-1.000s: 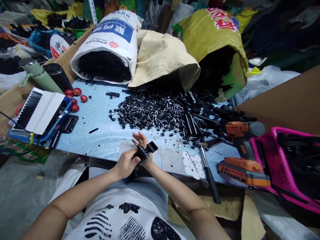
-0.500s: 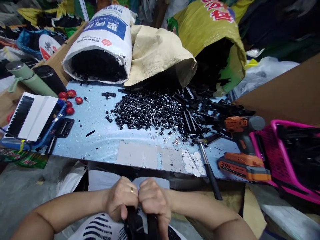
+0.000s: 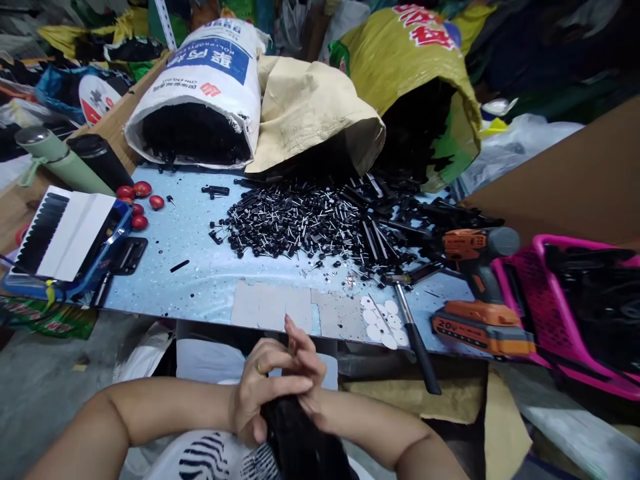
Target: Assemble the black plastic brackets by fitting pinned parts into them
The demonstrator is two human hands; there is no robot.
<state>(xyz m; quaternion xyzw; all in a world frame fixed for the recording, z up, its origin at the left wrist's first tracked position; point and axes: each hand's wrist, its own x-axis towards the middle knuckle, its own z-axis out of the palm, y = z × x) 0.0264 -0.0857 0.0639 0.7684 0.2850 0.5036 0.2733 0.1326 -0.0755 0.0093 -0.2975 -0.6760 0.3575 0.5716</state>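
Both my hands are low in the head view, close to my chest, below the front edge of the table. My left hand (image 3: pixel 253 397), with a ring on one finger, is closed around the top of a dark bundle (image 3: pixel 300 437) that looks like hair. My right hand (image 3: pixel 307 367) presses against the left from the right, fingers bent upward and pressed to the same bundle. Where the bundle ends is hidden below the frame. The nearest things on the table are pale cardboard patches (image 3: pixel 273 307).
On the light-blue table (image 3: pixel 200 273) lies a heap of small black parts (image 3: pixel 300 223), spilling from a white sack (image 3: pixel 200 93), a tan sack (image 3: pixel 313 113) and a yellow sack (image 3: pixel 415 73). A hammer (image 3: pixel 413 333), orange drill (image 3: pixel 475 287), pink basket (image 3: pixel 575 307), blue case (image 3: pixel 65 240).
My hands left the table with a black clip-like piece, came down to my chest as two fists on dark strands, and now overlap on the dark bundle with my right fingers lifted.
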